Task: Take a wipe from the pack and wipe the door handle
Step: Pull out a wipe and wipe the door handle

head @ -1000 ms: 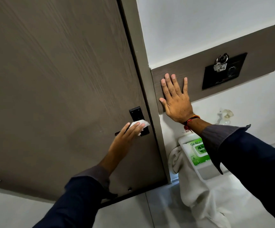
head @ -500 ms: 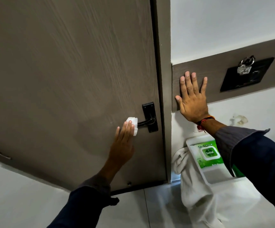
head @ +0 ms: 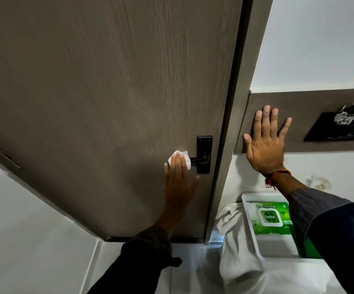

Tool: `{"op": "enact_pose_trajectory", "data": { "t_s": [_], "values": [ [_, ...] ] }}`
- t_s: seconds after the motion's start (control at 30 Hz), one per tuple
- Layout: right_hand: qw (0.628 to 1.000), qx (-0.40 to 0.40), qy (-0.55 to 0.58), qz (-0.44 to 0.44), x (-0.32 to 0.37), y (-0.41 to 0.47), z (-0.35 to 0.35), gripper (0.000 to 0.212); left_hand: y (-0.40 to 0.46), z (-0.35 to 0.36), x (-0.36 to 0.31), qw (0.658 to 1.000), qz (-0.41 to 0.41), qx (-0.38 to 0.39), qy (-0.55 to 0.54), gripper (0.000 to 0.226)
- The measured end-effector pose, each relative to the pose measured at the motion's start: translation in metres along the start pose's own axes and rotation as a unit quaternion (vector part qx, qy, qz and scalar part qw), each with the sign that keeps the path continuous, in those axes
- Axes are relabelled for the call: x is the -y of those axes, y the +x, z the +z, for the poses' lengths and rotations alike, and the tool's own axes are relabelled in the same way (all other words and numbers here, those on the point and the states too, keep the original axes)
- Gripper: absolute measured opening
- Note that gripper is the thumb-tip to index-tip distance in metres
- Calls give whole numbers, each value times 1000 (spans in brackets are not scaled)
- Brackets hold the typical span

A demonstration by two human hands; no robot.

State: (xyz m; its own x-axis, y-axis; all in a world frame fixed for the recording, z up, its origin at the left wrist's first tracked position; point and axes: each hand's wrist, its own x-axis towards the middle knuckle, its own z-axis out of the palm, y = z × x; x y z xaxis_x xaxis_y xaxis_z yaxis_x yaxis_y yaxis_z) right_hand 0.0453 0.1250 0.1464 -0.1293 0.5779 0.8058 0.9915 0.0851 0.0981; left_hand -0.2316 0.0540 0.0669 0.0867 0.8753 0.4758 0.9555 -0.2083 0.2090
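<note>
A black lever door handle (head: 200, 159) on its black backplate sits near the right edge of the brown door (head: 108, 92). My left hand (head: 179, 183) presses a folded white wipe (head: 180, 158) around the handle's free left end, fingers closed over it. My right hand (head: 265, 143) lies flat with fingers spread on the brown wall panel right of the door frame, holding nothing. The green wipe pack (head: 270, 218) lies in a white tray (head: 275, 247) below my right forearm, its lid shut.
A white cloth (head: 235, 240) drapes under and beside the tray. A black wall plate (head: 337, 128) with a key ring hanging on it sits at the right. The door frame (head: 231, 124) runs between my hands. White floor lies below.
The wipe slid from the backplate leftward along the lever to its free end. The view swung so the door and handle sit further right. My right hand stayed flat on the panel.
</note>
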Motion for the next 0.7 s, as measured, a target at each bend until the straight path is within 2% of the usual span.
{"op": "enact_pose_trajectory", "data": {
  "t_s": [0.1, 0.27, 0.43, 0.7],
  "values": [
    [1000, -3, -3, -1, 0, 0, 2, 70, -1, 0, -17, 1000, -20, 14, -8, 82],
    [1000, -4, -7, -4, -3, 0, 6, 71, -3, 4, -15, 999, 36, 27, 5, 85],
    [1000, -4, -6, -3, -3, 0, 7, 71, -7, 4, 16, 999, -9, -18, 28, 85],
    [1000, -15, -7, -6, -3, 1, 9, 70, -5, 12, -10, 999, -30, -13, -16, 89]
  ]
}}
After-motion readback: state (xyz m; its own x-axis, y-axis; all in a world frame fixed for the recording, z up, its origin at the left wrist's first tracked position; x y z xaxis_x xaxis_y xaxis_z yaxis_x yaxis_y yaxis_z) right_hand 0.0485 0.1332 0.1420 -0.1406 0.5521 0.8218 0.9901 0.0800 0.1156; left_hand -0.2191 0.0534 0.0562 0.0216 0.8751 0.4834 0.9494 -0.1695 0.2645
